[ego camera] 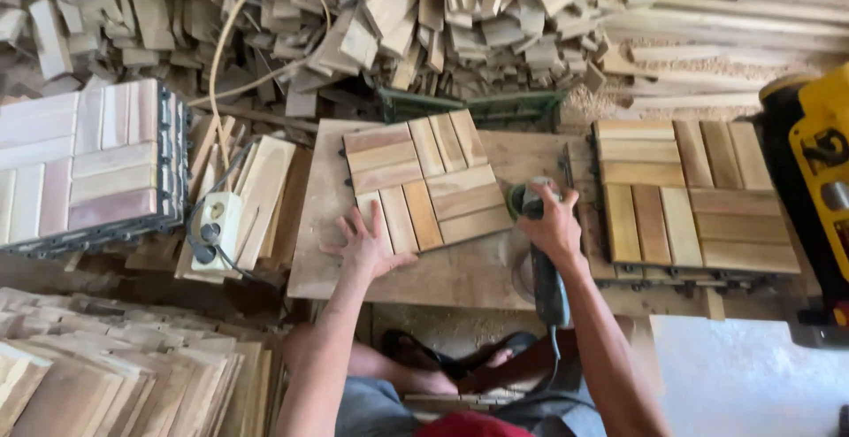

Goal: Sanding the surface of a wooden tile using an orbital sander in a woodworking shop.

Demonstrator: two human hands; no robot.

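Note:
A square wooden tile (428, 180) made of slats lies on a plywood board (451, 273). My left hand (365, 244) rests flat on the tile's near left corner with fingers spread. My right hand (553, 225) grips a green and grey power sander (541, 256) at the tile's right edge. The sander's cord runs down toward my lap.
A second slat tile (694, 194) lies to the right, a stack of tiles (88, 163) to the left. A yellow machine (818, 172) stands at the far right. A power socket block (215, 225) sits left of the board. Wood offcuts (424, 21) pile behind; planks (115, 375) lie near left.

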